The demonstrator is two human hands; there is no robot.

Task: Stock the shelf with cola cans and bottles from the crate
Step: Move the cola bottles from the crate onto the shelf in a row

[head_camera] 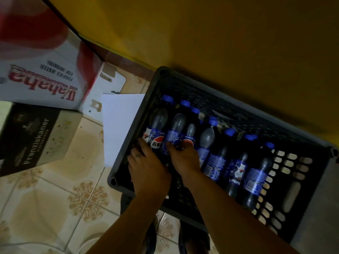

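Grip of the right hand [183, 156] is clamped on the second cola bottle [177, 132] from the crate's left edge, thumb on one side, fingers on the other. The left hand [148, 167] lies on the first bottle [156, 129], right by that edge; I cannot tell if its grip is closed. More bottles [236, 169] lie side by side in the dark crate [201, 83], blue caps toward its far edge. The crate sits on the tiled floor [55, 198], a white sheet [119, 125] touching its left edge.
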